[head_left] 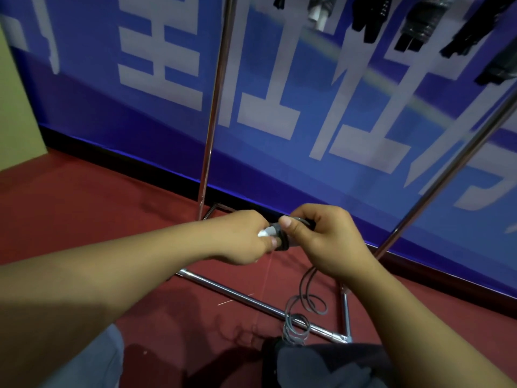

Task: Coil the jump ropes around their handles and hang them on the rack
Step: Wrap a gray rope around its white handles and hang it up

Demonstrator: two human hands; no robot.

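**Both hands wind a grey jump rope onto its handles, low in front of the rack**

The left hand [246, 239] has its fingers curled round the white-tipped end of the jump-rope handles [275, 233]. A fingertip shows just under the handles, pressed up against them. This looks like the anchoring hold, keeping the bundle from turning. The right hand [321, 236] grips the other end. Its thumb lies flat on top of the grey wraps, probably to pin the last turn so that it cannot slip loose. The other right fingers are curled behind the handles and mostly hidden.

Below the right palm the uncoiled rope [305, 306] drops in loose grey loops to the red carpet [84, 219]. Some of the loops lie across the chrome base bar [246, 296] of the rack. A good length of slack appears left to wind, so I judge the coiling only partly done.

Far above the fingers, black and grey coiled ropes [419, 21] already hang at the top of the frame, between the rack's chrome uprights [212, 107].

Behind the rack stands a blue banner [279, 93] with large white characters. They are cropped and tilted, and I cannot read them. No brand or label shows on the handles.
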